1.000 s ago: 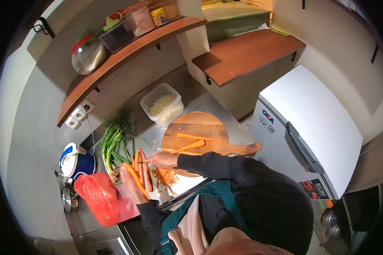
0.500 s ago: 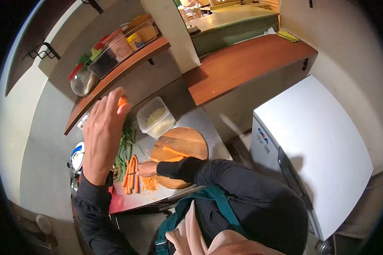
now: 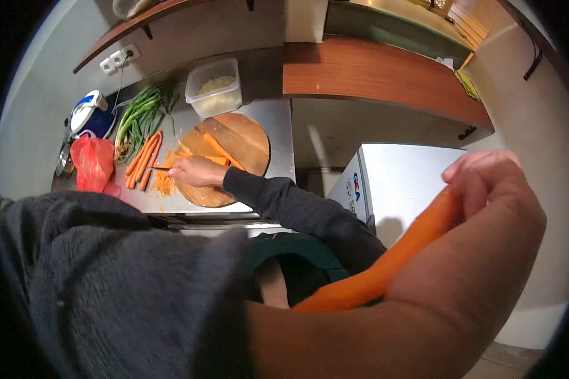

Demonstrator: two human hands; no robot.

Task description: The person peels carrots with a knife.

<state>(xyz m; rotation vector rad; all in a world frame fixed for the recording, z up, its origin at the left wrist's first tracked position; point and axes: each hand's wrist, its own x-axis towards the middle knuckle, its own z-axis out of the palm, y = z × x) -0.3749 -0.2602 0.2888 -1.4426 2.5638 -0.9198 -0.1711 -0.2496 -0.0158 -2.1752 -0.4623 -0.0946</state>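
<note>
Swinging across the body since a moment ago, the left hand (image 3: pixel 493 196) now holds its carrot (image 3: pixel 385 259) close to the camera, near right, well off the counter (image 3: pixel 281 136), so the carrot is away from the peelings (image 3: pixel 164 184). Left forearm crosses left to right, wrist bent, fingers curled over the carrot's far end. Right hand (image 3: pixel 195 171) stays over the cutting board's (image 3: pixel 246 136) left edge, fingers closed on a dark thin tool (image 3: pixel 160 168).

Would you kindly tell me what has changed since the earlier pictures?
The left hand has lifted its carrot from over the counter, up and across to the right, near the camera. The right hand stays at the cutting board, holding a thin dark tool.
</note>
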